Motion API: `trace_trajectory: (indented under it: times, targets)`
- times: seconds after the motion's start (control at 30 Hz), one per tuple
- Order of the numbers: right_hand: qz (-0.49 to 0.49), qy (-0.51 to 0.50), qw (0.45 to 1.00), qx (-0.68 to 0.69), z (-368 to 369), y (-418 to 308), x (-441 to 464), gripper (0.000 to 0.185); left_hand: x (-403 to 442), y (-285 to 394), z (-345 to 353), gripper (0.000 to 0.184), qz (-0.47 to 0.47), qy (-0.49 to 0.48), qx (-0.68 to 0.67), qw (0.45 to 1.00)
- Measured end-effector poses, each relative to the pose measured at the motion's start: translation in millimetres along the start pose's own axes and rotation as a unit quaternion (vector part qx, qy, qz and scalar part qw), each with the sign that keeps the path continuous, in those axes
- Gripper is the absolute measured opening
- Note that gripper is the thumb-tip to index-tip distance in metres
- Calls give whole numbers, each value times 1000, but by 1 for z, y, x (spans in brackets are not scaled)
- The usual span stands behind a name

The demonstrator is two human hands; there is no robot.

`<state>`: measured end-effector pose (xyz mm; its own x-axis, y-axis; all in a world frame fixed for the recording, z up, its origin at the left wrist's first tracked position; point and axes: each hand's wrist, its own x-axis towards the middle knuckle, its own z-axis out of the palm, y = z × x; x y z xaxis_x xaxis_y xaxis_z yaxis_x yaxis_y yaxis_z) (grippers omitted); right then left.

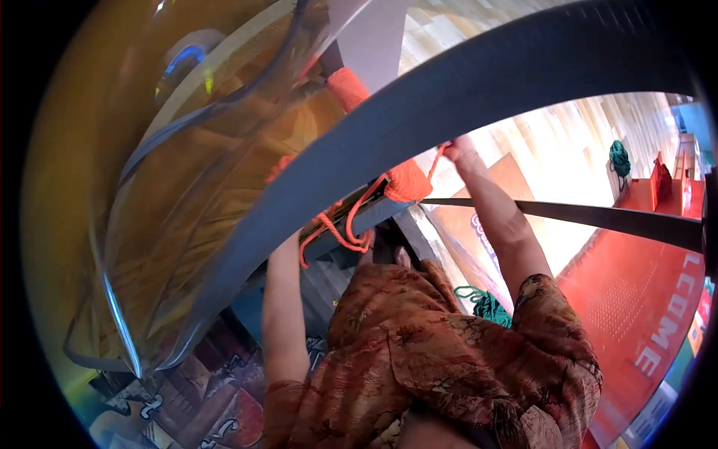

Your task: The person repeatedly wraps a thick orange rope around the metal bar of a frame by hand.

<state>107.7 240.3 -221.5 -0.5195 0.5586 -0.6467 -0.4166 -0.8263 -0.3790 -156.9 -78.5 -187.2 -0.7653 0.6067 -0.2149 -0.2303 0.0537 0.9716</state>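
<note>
My right hand [458, 148] is closed on a strand of orange rope beside a dark curved band [374, 135]. Its strand leads down to an orange rope wrapping [407, 182] wound around a bar. My left forearm [284, 314] reaches up to the same band, which hides the hand and its fingers. Near that wrist, loose loops of orange rope [351, 236] hang from the bar. Another orange wrapping [348, 88] shows above the band.
A large amber transparent shell [172, 224] fills the left side. A thin dark strap [598, 215] crosses on the right. Green rope bundles lie near my clothing [490, 308] and at the far right [619, 159]. A red mat [621, 299] bears white letters.
</note>
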Motion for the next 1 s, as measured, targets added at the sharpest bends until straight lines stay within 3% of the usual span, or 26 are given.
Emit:
trace_trajectory:
  times: [0.03, 0.07, 0.1, 0.13, 0.17, 0.2, 0.23, 0.27, 0.33, 0.37, 0.43, 0.47, 0.53, 0.6, 0.63, 0.73, 0.83, 1.0]
  targets:
    - [-53, 31, 997, 55, -5, -20, -8, 13, -2, 10, -8, 14, 82, -27, 123, 989]
    - [-100, 62, 989, 89, -12, -40, -14, 12, -13, 32, -6, 14, 81, -29, 124, 989]
    - [-128, 29, 984, 118, -38, -63, -4, 10, -28, 61, -6, 13, 28, 7, 33, 999]
    - [-188, 47, 972, 129, -67, -88, 6, 19, -40, 80, -6, 12, -25, 45, -57, 997]
    - [-212, 86, 959, 168, -69, -106, -9, 25, -44, 85, -13, 12, -25, 46, -54, 997]
    - [-236, 24, 957, 168, -90, -120, -15, 35, -47, 90, -25, 12, -24, 68, -72, 995]
    - [-262, 94, 950, 138, -94, -132, -25, 38, -51, 96, -31, 11, -21, 91, -90, 992]
    - [-253, 52, 956, 142, -119, -142, -26, 41, -56, 103, -29, 11, -20, 91, -89, 992]
    - [-335, 176, 921, 89, -150, -154, -21, 38, -67, 125, -22, 10, 19, 112, -68, 991]
    - [-345, 179, 919, 69, -173, -160, -21, 34, -75, 137, -12, 10, 21, 114, -67, 991]
    - [-378, 316, 870, -13, -172, -151, -48, 61, -90, 161, 6, 10, -1, 109, -77, 991]
    - [-387, 323, 864, 23, -188, -156, -53, 66, -93, 166, 8, 10, 0, 109, -75, 991]
    - [-366, 466, 799, -99, -200, -157, -65, 57, -95, 172, 11, 10, 17, 63, -63, 996]
    - [-340, 370, 836, -220, -240, -159, -59, 37, -92, 171, 15, 10, 4, 55, -65, 996]
    - [-308, 359, 852, -224, -220, -150, -72, 31, -91, 170, 18, 10, -12, 50, -71, 996]
    - [-47, 206, 910, -357, -209, -143, -77, 22, -83, 169, 42, 9, -3, 36, -32, 999]
    - [-15, 153, 821, -550, -173, -115, -90, 25, -91, 189, 70, 9, 65, 14, -36, 997]
    - [39, 83, 671, -736, -163, -80, -66, 22, -91, 216, 104, 7, 154, -13, 27, 988]
